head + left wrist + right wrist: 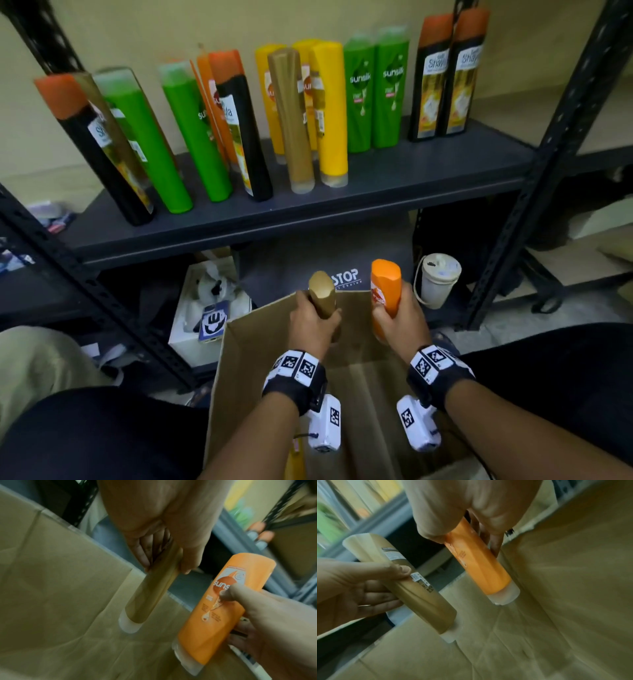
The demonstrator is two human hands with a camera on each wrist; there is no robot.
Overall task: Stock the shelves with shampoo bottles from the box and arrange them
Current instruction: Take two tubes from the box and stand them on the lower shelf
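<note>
Currently both hands are above the open brown cardboard box [260, 346], each holding one bottle. Left hand [313, 325]: fingers and thumb curled round a gold-brown plastic shampoo bottle [323, 294], translucent cap end pointing down into the box, flat base up. Right hand [399, 325]: fingers wrapped behind a bright orange plastic shampoo bottle [386, 284], thumb pressed on its front label; cap down as well. The two bottles are near each other, not touching. One yellow bottle [295, 462] lies in the box at its near edge, mostly hidden. Dark grey metal shelf [394, 178] behind the box carries a row of green, yellow, orange, gold-brown and black orange-topped bottles. Wrist views blurred.
</note>
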